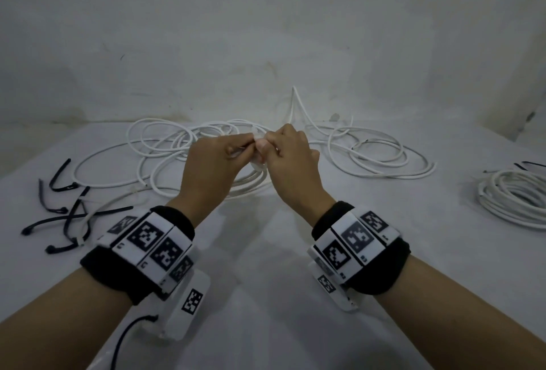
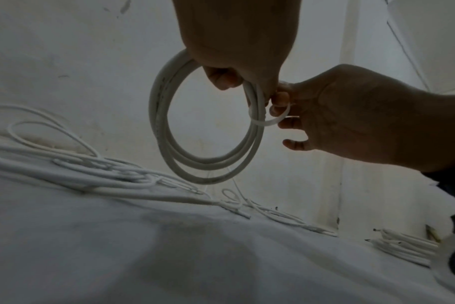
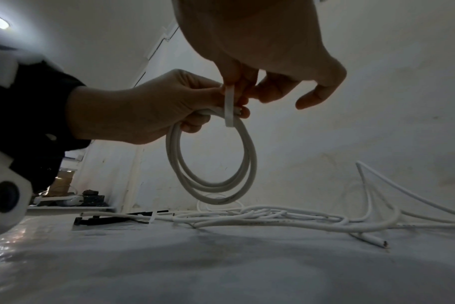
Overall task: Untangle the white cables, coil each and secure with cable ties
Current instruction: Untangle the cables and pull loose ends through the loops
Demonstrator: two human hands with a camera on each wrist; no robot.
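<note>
A small coil of white cable (image 2: 159,127) (image 3: 249,164) hangs in the air above the table, a few loops wide. My left hand (image 1: 236,148) (image 2: 237,67) grips the top of the coil with curled fingers. A white cable tie (image 2: 270,123) (image 3: 230,107) is looped around the coil's strands next to that grip. My right hand (image 1: 271,148) (image 3: 237,86) pinches the tie between thumb and fingertips. In the head view the two hands meet at the table's middle and hide most of the coil.
Loose tangled white cables (image 1: 165,148) spread across the white-covered table (image 1: 266,281) behind the hands, more to the right (image 1: 378,151). A wound cable bundle (image 1: 514,201) lies far right. Several black cable ties (image 1: 62,216) lie at the left. A wall stands close behind.
</note>
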